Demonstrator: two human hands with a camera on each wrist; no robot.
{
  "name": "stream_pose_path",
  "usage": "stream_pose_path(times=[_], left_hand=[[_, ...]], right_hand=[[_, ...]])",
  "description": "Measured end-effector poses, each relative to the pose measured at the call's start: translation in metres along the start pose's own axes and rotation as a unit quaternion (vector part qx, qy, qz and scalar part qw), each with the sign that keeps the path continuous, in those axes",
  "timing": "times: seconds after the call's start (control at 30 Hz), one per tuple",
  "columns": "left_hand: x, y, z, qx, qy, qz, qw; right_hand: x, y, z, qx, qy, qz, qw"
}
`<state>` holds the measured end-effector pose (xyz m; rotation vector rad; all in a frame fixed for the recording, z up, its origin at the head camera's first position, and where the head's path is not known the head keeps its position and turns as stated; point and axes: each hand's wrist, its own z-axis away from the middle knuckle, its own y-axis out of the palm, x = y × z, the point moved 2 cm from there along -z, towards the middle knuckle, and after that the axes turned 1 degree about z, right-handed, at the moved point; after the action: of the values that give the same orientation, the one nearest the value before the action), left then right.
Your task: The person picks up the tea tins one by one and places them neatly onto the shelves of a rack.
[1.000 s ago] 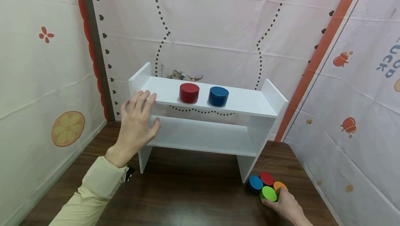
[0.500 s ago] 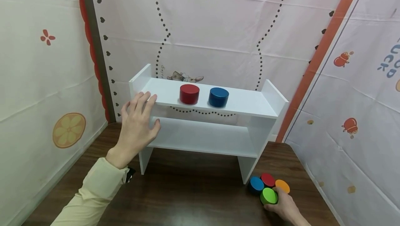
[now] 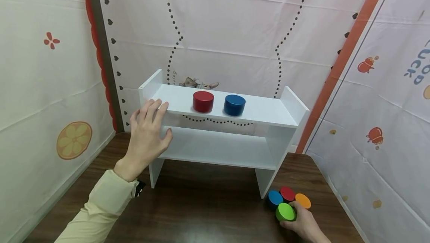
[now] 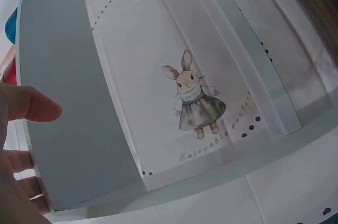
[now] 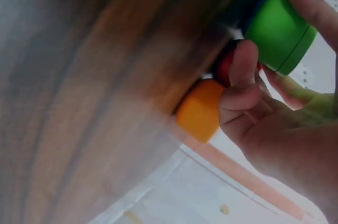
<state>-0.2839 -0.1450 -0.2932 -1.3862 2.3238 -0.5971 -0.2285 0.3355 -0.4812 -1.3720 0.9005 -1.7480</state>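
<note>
The green cylinder [image 3: 285, 212] is sitting near the front right corner of the wooden table [image 3: 201, 205], and the right hand [image 3: 304, 224] is holding it with curled fingers; in the right wrist view the thumb and fingertips [image 5: 244, 63] are wrapping around its sides. The hand is coming in from the lower right edge, with the wrist low. Just behind the green cylinder, a blue disc [image 3: 274, 198], a red disc [image 3: 287, 193] and an orange disc [image 3: 303, 200] are lying close together beside the right leg of the white shelf [image 3: 268, 177].

The left hand [image 3: 146, 136] is staying open, fingers straight and slightly spread, touching the front left edge of the shelf's upper board. The forearm in a pale sleeve [image 3: 97, 209] is reaching up from the lower left.

On the upper board a red cylinder [image 3: 203, 101] and a blue cylinder [image 3: 234, 105] are standing side by side, apart.
</note>
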Motion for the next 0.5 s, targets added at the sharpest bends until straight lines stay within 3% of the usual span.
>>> stream_pose_path(times=[0.27, 0.5], left_hand=[[0.001, 0.0, 0.0, 0.0, 0.0, 0.0, 1.0], [0.001, 0.001, 0.001, -0.001, 0.002, 0.0, 1.0]], right_hand=[[0.024, -0.008, 0.011, -0.04, -0.051, -0.014, 0.998], [0.053, -0.024, 0.022, -0.043, -0.075, -0.036, 0.996]])
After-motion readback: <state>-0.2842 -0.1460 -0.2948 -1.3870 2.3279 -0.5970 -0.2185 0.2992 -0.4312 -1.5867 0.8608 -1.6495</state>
